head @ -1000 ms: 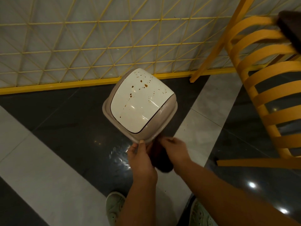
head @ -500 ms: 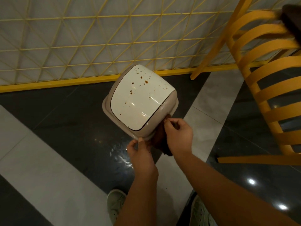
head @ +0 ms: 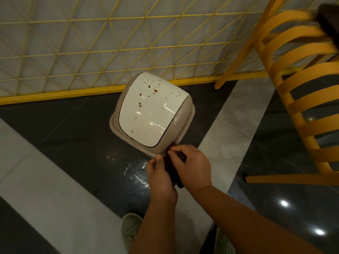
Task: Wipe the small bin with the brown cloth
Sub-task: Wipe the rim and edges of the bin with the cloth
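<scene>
Bin [head: 152, 114], pinched at its rim by left hand [head: 159, 173], could slip while right hand [head: 190, 165] grips the cloth [head: 172, 173].

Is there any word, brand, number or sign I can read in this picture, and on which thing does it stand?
None: no text can be read anywhere.
Small beige plastic bin with white swing lid: only brown stains, no label or brand visible.
Dark brown cloth between the hands: no tag visible.
Yellow slatted chair: no markings.
Yellow wire grid fence: no sign on it.
</scene>
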A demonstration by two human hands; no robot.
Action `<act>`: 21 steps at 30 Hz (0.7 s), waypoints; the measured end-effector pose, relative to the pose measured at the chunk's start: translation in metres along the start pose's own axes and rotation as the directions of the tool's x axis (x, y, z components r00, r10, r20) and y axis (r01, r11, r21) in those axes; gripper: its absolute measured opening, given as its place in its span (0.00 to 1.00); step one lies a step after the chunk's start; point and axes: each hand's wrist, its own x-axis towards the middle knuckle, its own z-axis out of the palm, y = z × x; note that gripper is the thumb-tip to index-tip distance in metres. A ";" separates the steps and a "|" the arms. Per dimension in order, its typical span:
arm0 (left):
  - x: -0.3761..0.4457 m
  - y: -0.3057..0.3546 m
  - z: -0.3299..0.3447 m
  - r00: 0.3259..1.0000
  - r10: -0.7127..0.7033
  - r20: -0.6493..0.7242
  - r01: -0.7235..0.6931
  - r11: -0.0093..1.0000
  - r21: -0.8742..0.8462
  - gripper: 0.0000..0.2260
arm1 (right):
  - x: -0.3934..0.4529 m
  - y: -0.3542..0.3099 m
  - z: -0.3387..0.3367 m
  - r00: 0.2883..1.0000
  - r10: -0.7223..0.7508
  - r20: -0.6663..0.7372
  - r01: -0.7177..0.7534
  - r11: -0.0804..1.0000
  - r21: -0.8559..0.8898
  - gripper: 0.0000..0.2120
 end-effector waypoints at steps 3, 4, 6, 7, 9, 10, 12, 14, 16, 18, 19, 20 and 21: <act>0.000 0.001 -0.003 0.997 -0.057 0.058 0.060 0.997 -0.047 0.09 | -0.001 -0.002 0.002 0.954 -0.296 0.038 0.297 0.930 -0.216 0.14; 0.000 0.000 -0.003 0.996 -0.064 0.067 0.068 0.996 -0.061 0.09 | 0.000 0.000 0.003 0.935 -0.350 0.064 0.355 0.902 -0.245 0.15; -0.001 0.002 -0.005 0.995 -0.066 0.069 0.070 0.996 -0.063 0.10 | 0.006 0.010 -0.002 0.906 -0.411 0.101 0.422 0.857 -0.297 0.15; 0.001 0.004 -0.007 0.997 -0.054 0.061 0.057 0.997 -0.046 0.11 | 0.011 0.017 -0.007 0.912 -0.396 0.106 0.409 0.861 -0.302 0.14; 0.007 0.011 -0.011 1.000 -0.011 0.000 0.011 0.999 -0.042 0.10 | 0.020 0.030 -0.021 0.977 -0.211 0.029 0.211 0.944 -0.252 0.13; 0.010 0.016 -0.014 0.999 0.011 -0.054 -0.016 0.996 -0.088 0.10 | 0.024 0.038 -0.029 0.999 -0.044 -0.030 0.038 0.981 -0.188 0.12; 0.016 0.024 -0.020 0.991 0.029 -0.133 -0.056 0.978 -0.201 0.13 | 0.028 0.044 -0.041 0.956 0.269 -0.117 -0.271 0.962 -0.008 0.12; 0.016 0.022 -0.019 0.988 0.018 -0.154 -0.059 0.963 -0.262 0.12 | 0.030 0.042 -0.045 0.907 0.398 -0.140 -0.372 0.911 0.177 0.11; 0.012 0.013 -0.008 0.991 0.002 -0.136 -0.038 0.964 -0.263 0.11 | 0.031 0.033 -0.044 0.897 0.428 -0.107 -0.380 0.873 0.307 0.09; 0.007 0.003 0.006 0.995 0.000 -0.100 -0.026 0.967 -0.253 0.12 | 0.028 0.025 -0.037 0.915 0.396 -0.080 -0.349 0.874 0.338 0.08; 0.006 0.000 0.013 0.997 0.018 -0.081 -0.038 0.968 -0.249 0.12 | 0.027 0.022 -0.034 0.925 0.371 -0.075 -0.326 0.882 0.340 0.07; 0.006 -0.002 0.018 0.997 0.044 -0.067 -0.060 0.967 -0.248 0.12 | 0.027 0.019 -0.032 0.934 0.349 -0.074 -0.304 0.888 0.345 0.07; 0.006 -0.003 0.022 0.996 0.072 -0.058 -0.084 0.963 -0.255 0.13 | 0.029 0.018 -0.031 0.940 0.333 -0.076 -0.287 0.890 0.353 0.07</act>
